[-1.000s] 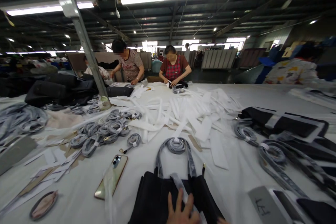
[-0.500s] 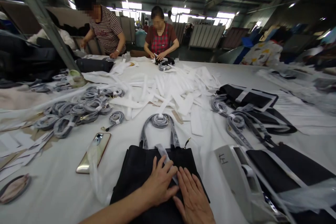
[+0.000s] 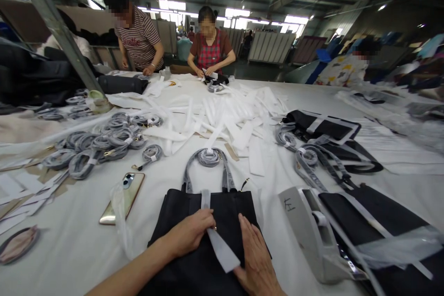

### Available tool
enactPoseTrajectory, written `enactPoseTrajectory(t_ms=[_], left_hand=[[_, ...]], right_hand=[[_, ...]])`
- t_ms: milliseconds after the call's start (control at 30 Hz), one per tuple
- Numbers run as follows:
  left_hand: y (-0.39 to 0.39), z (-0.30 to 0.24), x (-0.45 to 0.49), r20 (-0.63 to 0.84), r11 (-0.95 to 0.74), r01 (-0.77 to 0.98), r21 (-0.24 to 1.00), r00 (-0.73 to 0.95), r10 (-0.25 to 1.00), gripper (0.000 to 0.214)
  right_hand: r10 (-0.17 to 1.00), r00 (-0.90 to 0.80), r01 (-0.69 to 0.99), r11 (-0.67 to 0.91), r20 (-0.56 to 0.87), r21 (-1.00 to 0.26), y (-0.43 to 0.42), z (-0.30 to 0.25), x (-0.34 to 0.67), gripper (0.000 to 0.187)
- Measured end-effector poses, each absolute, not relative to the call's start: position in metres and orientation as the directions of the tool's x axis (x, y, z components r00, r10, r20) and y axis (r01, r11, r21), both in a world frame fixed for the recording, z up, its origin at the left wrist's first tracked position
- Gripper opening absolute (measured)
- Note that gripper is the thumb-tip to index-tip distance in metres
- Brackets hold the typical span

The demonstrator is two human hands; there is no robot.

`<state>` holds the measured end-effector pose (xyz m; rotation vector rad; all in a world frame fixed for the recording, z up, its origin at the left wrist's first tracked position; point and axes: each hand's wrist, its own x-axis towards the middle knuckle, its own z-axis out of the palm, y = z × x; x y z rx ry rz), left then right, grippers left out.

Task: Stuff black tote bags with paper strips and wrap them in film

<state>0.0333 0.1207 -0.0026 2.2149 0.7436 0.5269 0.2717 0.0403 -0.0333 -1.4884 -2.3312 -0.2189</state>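
Observation:
A black handbag [image 3: 180,212] lies flat in front of me, its wrapped handles [image 3: 187,173] stretching away over the table. Down its front runs a pale wrapping strip [image 3: 222,252], bent near the middle. My left hand [image 3: 190,233] is closed, pinching the strip beside a small gold fitting. On the bag's right side rests my right hand [image 3: 255,259], fingers stretched out, with its thumb by the strip's lower end. A coiled strap [image 3: 208,157] in clear wrap sits between the handles.
Left are a phone [image 3: 133,194] and a pile of coiled straps [image 3: 100,143]. White foam strips [image 3: 225,111] cover the table's middle. A grey tape dispenser [image 3: 301,236] and more black bags [image 3: 391,217] lie right. Two people [image 3: 210,51] [image 3: 138,37] work across the table.
My left hand has shifted left and closed on the strip, whose lower part now swings out toward my right hand. The right hand stays on the bag. The view has shifted slightly.

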Motion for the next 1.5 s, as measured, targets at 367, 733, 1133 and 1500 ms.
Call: enactPoseTrajectory(t_ms=[367,733,1133,1500], left_hand=[[0.081,-0.011,0.054,0.343,-0.712,0.521,0.471,0.636,0.692,0.03],[0.07,-0.018,0.047,0.339,-0.713,0.427,0.556,0.667,0.664,0.029],[0.07,0.008,0.024,-0.068,-0.449,0.418,0.79,0.787,0.613,0.076],[0.057,-0.007,0.059,0.115,-0.322,0.691,0.647,0.329,0.937,0.066]], right_hand=[[0.815,-0.46,0.881,0.468,0.352,0.068,0.04,-0.025,0.271,0.054],[0.82,-0.451,0.884,0.464,0.352,0.053,0.039,-0.026,0.268,0.053],[0.839,-0.432,0.889,0.458,0.331,0.002,0.037,-0.028,0.267,0.052],[0.831,-0.437,0.885,0.465,0.344,0.0,0.037,-0.028,0.268,0.052]])
